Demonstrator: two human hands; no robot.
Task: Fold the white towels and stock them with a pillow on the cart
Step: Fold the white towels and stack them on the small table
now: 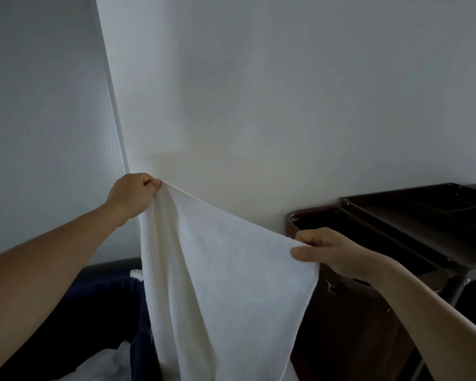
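In front of a pale wall [259,92], a white towel [217,284] is held up in the air by two bare hands. Its upper left corner is pinched by the left hand [134,193], whose fingers are curled tight into a fist around the cloth. The upper right corner is gripped lower down by the right hand [333,254]: the thumb is laid across the front of the towel and the other fingers are curled behind the edge. Between the two hands the top edge is stretched into a straight line that slopes down to the right. Below it the towel hangs in long loose folds and is cut off by the bottom of the view.

To the right, against the wall, a dark cart [423,215] is seen, with a shallow tray top divided into compartments. A dark brown bag [355,325] hangs at its near end, partly hidden behind the towel and the right hand. At the lower left, a dark blue surface [107,312] and some crumpled white cloth [107,364] are seen beneath the left forearm.
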